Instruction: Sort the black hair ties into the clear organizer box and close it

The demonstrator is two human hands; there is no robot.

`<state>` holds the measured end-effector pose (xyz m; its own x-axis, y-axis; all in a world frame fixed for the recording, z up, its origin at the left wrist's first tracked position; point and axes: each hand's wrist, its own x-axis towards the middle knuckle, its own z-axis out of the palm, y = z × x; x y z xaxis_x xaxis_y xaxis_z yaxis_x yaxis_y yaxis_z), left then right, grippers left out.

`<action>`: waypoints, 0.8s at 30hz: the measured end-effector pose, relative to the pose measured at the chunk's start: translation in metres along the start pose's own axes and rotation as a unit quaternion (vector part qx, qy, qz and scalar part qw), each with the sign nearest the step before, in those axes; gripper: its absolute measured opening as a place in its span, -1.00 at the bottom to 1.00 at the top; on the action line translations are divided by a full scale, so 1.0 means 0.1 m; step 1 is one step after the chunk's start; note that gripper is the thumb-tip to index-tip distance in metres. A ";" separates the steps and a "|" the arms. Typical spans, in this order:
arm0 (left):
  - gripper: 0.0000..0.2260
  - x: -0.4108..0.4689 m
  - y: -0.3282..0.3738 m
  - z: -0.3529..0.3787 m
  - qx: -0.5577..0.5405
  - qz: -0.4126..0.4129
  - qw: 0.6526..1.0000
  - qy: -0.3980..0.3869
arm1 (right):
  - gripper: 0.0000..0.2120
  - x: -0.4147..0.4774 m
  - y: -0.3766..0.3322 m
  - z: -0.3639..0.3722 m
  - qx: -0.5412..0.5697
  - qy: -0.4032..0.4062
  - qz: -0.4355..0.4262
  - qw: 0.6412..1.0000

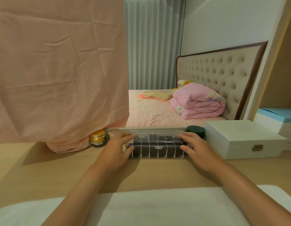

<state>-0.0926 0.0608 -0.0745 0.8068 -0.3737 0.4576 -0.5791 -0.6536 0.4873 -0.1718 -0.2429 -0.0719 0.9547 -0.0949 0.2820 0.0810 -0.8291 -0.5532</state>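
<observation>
The left fingers [128, 138] and the right fingers [184, 137] lie nearly straight and a little apart, flat on top of the lid [157, 133], each thumb set against the lid's front lip. So the left hand [118, 148] bears on the left end and the right hand [195, 147] on the right end, pressing rather than clamping. Under them the box [157, 153] stands at the far edge of the bench [60, 168], about its middle. The ties [152, 138] show dark through the clear plastic, spread among the compartments. None lies loose on the bench that I can see, so sorting looks finished and closing is the step in hand. The lid seems down or very nearly so, but whether the small latch [158, 147] at the front centre has caught I cannot tell. The next move likely calls for even downward pressure at both ends, then a thumb on the latch until it seats, with the box kept from sliding off the far edge. A gold jar [98, 138] stands just beside the box's left end, half under the hanging pink cloth [60, 70], and a dark-capped jar [195, 130] touches or nearly touches its far right corner. A white case [239, 142] sits near on the right. These crowd the ends, leaving the hands little sideways room. A pale pad [141, 207] lies along the near edge.
</observation>
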 end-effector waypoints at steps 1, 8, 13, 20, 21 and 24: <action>-0.56 -0.01 0.02 0.02 0.011 0.009 1.000 -0.010 | -0.50 -0.01 -0.01 0.03 -0.003 -0.005 0.001 1.000; -0.55 -0.02 -0.04 0.16 0.074 0.020 0.997 0.000 | -0.43 0.02 0.00 0.19 -0.023 -0.008 0.003 1.000; -0.61 0.12 -0.12 0.16 0.077 0.010 0.997 0.011 | -0.44 0.16 -0.07 0.24 -0.029 -0.017 0.007 0.999; -0.64 0.37 -0.14 0.13 0.067 -0.012 0.998 0.020 | -0.47 0.46 -0.20 0.28 -0.046 -0.030 0.015 0.998; -0.65 0.40 -0.16 0.14 0.066 -0.011 0.998 0.020 | -0.48 0.49 -0.20 0.29 -0.047 -0.030 0.014 0.998; -0.66 0.46 -0.20 0.12 0.058 -0.020 0.998 0.008 | -0.55 0.56 -0.23 0.29 -0.037 -0.020 0.001 0.999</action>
<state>-0.0427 0.0483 -0.0722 0.8262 -0.3369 0.4517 -0.5290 -0.7396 0.4161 -0.1119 -0.2132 -0.0666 0.9654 -0.0753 0.2498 0.0599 -0.8679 -0.4932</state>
